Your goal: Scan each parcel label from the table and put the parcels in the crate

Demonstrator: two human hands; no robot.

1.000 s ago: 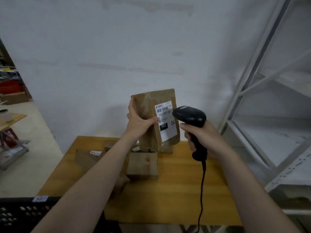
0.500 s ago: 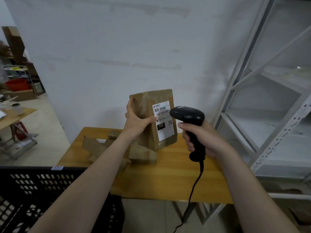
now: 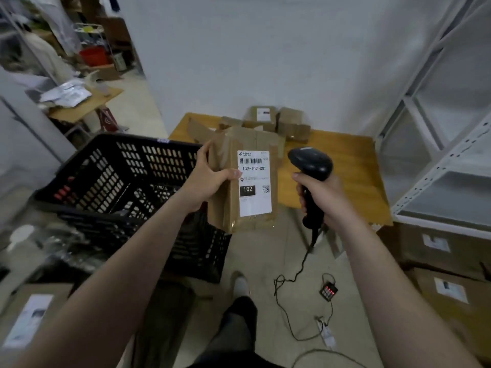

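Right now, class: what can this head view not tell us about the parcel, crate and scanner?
Head view:
Crate floor: blurred, partly behind the left forearm; contents unclear.
Label small print: too small.
Scanner window: faces away; beam unseen.
Table parcels: partly behind the held parcel; count unclear.

parcel (image 3: pixel 255 208) lowered off table (image 3: pixel 350 168) | now beside crate (image 3: pixel 148 160) | scanner (image 3: pixel 310 164) lowered alongside

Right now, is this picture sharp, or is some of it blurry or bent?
Head view: the label is sharp at centre; the crate and corner boxes blur; the shelf posts lean from the wide lens; light is dim, flat, little glare.
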